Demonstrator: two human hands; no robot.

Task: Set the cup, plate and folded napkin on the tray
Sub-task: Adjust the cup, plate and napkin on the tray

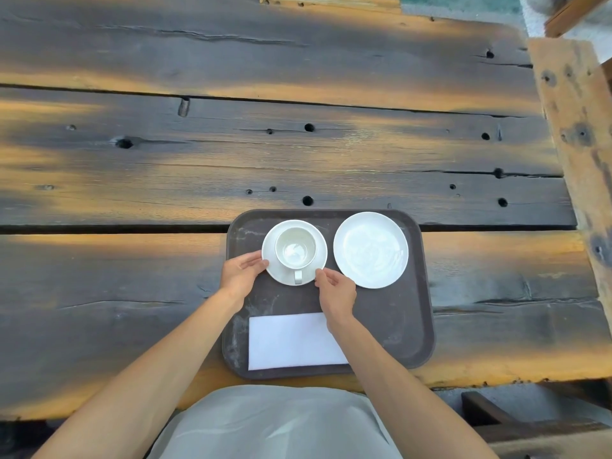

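Left hand (241, 273): fingertips touching left rim of saucer (284, 276), fingers loosely curled, not clenched. Right hand (336, 293): fingertips touching near-right rim of same saucer, likewise loosely curled. Firm grip or mere contact: cannot tell. One white cup (295, 248), empty, upright on saucer between both hands, handle pointing toward person. One white plate (371, 250), empty, just right of saucer, on far-right part of tray (397, 326). One folded white napkin (291, 342), flat on near-left part of tray, partly under right forearm. One dark tray, near edge of wooden desk (298, 144). No readable writing or labels.
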